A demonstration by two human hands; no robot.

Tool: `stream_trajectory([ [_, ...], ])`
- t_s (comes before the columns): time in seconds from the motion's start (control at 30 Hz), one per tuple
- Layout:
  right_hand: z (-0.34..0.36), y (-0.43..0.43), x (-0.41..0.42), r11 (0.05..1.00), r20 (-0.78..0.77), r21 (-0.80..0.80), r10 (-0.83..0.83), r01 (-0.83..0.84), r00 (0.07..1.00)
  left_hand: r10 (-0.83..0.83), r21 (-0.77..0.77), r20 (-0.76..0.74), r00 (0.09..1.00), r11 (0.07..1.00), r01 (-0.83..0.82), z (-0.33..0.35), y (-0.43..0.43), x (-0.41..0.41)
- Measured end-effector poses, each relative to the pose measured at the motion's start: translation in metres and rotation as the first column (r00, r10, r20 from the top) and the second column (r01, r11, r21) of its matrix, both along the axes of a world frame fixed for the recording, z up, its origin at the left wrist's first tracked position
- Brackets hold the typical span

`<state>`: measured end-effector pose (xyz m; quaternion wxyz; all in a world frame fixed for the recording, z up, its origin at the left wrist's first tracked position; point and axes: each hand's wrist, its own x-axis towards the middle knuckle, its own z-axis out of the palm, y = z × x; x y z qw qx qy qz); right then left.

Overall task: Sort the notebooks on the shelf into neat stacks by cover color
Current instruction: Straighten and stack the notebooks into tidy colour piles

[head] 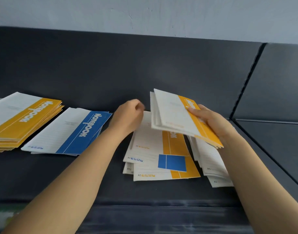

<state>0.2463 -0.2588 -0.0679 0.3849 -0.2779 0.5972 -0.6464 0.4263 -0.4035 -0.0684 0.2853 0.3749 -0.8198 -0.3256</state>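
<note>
Dark shelf, yellow stack, blue stack, mixed pile

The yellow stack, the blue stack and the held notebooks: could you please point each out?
yellow stack (21, 124): head view, yellow band of top cover.
blue stack (87, 127): head view, blue band of top cover.
held notebooks (172, 110): head view, white part of top cover.

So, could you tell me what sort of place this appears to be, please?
Probably a shop or stockroom, though I can't be sure: a dark shelf with a slotted upright between its back panels, and many identical notebooks in a yellow stack, a blue stack and a mixed pile.
</note>
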Motion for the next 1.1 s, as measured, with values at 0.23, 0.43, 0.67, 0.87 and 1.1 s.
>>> stream_trajectory([
  [0.23,0.002,0.004,-0.004,0.995,0.202,-0.052,0.090,-0.081,0.975,-0.013,0.079,0.469,0.883,0.996,-0.027,-0.008,-0.005,0.000],
  [0.43,-0.001,-0.001,-0.002,0.992,0.004,0.111,0.058,-0.059,0.998,0.001,0.144,0.631,0.776,0.983,-0.118,0.012,-0.003,0.000],
  [0.67,-0.005,-0.005,0.003,0.997,-0.053,0.050,-0.055,0.058,0.997,-0.057,0.385,-0.148,0.987,0.916,0.110,0.015,0.002,0.010],
  [0.87,0.001,-0.008,0.031,0.991,-0.170,0.051,-0.110,0.120,0.979,-0.075,0.564,-0.441,0.894,0.752,0.341,0.022,0.035,0.004],
  [1.1,0.022,-0.014,0.069,0.994,-0.177,0.040,-0.093,0.102,0.980,-0.031,0.523,-0.505,0.862,0.784,0.335,0.027,0.035,0.047],
])
